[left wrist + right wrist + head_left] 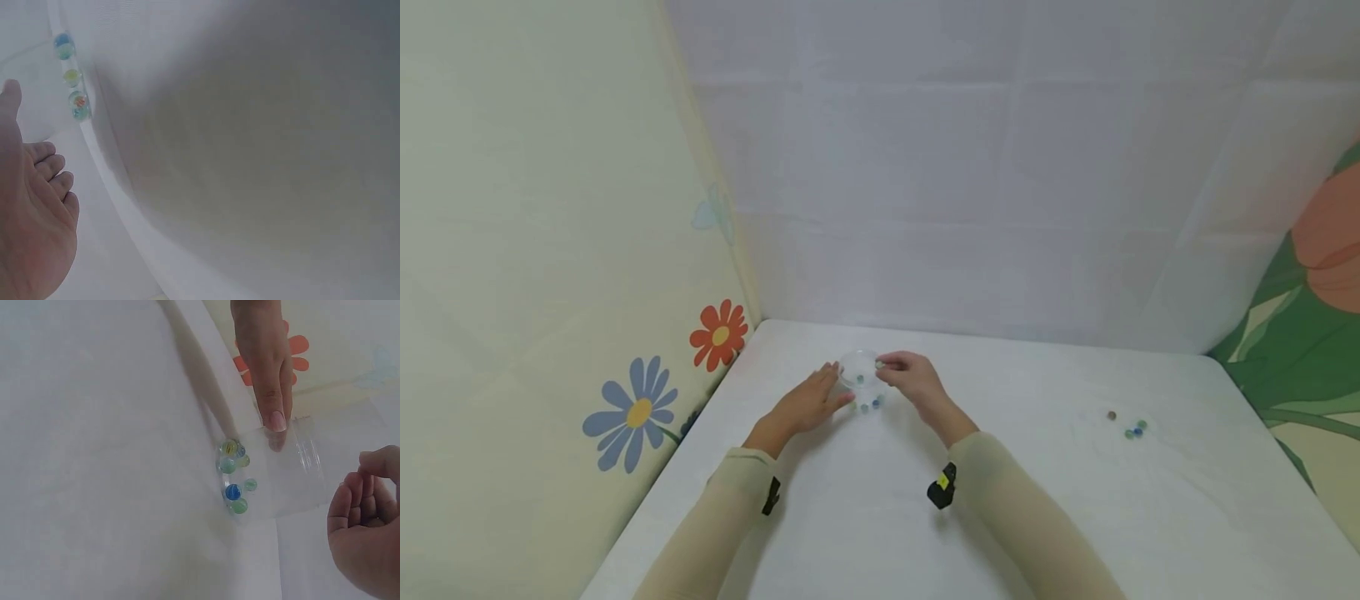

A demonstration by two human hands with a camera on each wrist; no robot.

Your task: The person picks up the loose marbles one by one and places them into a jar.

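Arms (1030,521) reach forward, right fingers (895,359) pinching a marble (879,364) near a cup (284,472).

Hands (39,219) cropped by wrist-view edges, far-right marbles (1138,432) too small for detail

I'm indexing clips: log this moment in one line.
left hand: touches clear cylindrical container; right hand: pinches marble at rim; inside: marbles; table: loose marbles
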